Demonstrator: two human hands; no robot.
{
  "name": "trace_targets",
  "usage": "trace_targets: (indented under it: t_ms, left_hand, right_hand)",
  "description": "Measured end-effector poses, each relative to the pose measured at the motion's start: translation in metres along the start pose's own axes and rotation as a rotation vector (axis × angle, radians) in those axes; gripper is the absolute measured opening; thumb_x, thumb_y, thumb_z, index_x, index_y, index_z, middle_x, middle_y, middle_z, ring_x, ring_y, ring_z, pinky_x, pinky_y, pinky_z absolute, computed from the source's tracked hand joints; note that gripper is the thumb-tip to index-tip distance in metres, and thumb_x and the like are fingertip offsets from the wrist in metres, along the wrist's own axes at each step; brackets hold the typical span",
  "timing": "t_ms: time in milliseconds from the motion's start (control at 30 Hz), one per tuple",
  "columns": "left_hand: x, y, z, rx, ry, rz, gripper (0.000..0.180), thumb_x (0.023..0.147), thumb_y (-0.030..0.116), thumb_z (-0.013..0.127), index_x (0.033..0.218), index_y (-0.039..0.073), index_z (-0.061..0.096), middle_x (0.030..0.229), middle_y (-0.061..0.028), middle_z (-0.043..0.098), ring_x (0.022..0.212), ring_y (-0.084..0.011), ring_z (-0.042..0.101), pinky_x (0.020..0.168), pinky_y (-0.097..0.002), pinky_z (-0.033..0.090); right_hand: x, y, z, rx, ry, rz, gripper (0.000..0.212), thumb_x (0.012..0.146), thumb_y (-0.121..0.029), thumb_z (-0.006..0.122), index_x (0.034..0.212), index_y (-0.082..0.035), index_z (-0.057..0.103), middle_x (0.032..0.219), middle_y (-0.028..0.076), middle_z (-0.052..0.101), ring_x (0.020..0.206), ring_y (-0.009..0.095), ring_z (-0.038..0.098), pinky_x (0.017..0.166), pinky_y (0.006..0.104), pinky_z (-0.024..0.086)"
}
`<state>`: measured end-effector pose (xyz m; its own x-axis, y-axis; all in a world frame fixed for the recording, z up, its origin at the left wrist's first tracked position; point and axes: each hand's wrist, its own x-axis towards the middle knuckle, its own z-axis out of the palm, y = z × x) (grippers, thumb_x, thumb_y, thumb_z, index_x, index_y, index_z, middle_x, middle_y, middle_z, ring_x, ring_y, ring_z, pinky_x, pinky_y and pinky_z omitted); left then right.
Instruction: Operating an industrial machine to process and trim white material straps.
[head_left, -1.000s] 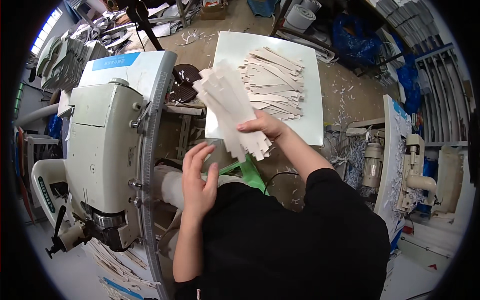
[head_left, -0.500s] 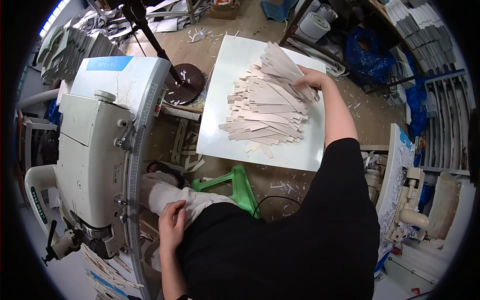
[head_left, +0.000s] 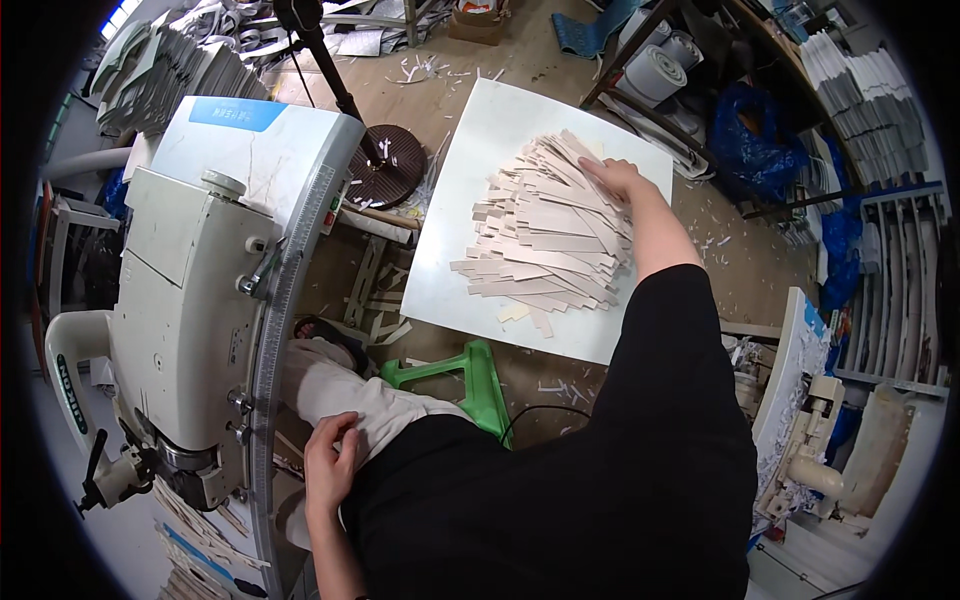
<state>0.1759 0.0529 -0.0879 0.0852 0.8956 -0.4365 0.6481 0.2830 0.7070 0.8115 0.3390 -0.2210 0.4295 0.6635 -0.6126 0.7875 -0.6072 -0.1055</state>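
Note:
A broad pile of flat, cream-coloured strips lies on a white board ahead of me. My right hand reaches to the pile's far right edge, fingers stretched out over the strip ends and touching them; its underside is hidden. The uppermost strips fan out flat beneath it. Beside my light trousers, my left hand hangs with fingers loosely bent, holding nothing. It is nearest to my thigh and the edge of the sewing machine table.
A large cream sewing machine stands on the left. A green plastic stool is below the board. The round base of a dark stand sits at the board's left. Another machine is at right, near blue plastic bags.
My right hand has lowered a fanned bundle of strips onto the pile, and its fingers have straightened. My left hand has barely moved. The whole view has shifted slightly.

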Motion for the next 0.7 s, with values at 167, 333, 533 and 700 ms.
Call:
trace_targets:
  t_ms: [167, 333, 533, 700]
  left_hand:
    - [-0.009, -0.006, -0.02, -0.012, 0.055, 0.012, 0.023, 0.101, 0.007, 0.066, 0.121, -0.002, 0.072, 0.111, -0.0149, 0.073, 0.103, -0.0277, 0.072, 0.092, -0.0356, 0.055]
    - [-0.059, -0.013, -0.048, 0.009, 0.283, 0.044, 0.021, 0.103, 0.007, 0.065, 0.121, -0.002, 0.071, 0.111, -0.0134, 0.071, 0.101, -0.024, 0.07, 0.09, -0.0333, 0.054]
    - [-0.103, -0.034, -0.09, 0.052, 0.442, 0.065, 0.023, 0.104, 0.014, 0.066, 0.122, 0.003, 0.073, 0.11, -0.0145, 0.073, 0.098, -0.026, 0.071, 0.087, -0.0361, 0.056]
    - [-0.174, -0.077, -0.128, 0.016, 0.517, -0.129, 0.023, 0.102, 0.022, 0.066, 0.115, 0.005, 0.076, 0.107, -0.0166, 0.072, 0.098, -0.033, 0.071, 0.087, -0.0422, 0.056]
  right_hand:
    - [-0.007, 0.016, 0.035, -0.101, 0.516, -0.03, 0.091, 0.094, -0.071, 0.062, 0.158, -0.007, 0.052, 0.154, 0.021, 0.057, 0.145, 0.038, 0.05, 0.119, 0.0527, 0.04]
    - [-0.015, -0.035, 0.055, 0.047, 0.658, -0.144, 0.08, 0.094, -0.059, 0.07, 0.151, -0.005, 0.057, 0.155, 0.02, 0.056, 0.144, 0.039, 0.05, 0.121, 0.052, 0.038]
    - [-0.048, -0.097, 0.052, 0.27, 0.861, -0.933, 0.057, 0.103, -0.032, 0.072, 0.149, -0.001, 0.056, 0.158, 0.02, 0.051, 0.145, 0.036, 0.047, 0.122, 0.045, 0.036]
    - [-0.273, -0.282, 0.061, 0.36, 0.653, -1.418, 0.051, 0.107, -0.025, 0.067, 0.152, -0.007, 0.054, 0.165, 0.014, 0.044, 0.151, 0.032, 0.04, 0.121, 0.0467, 0.036]
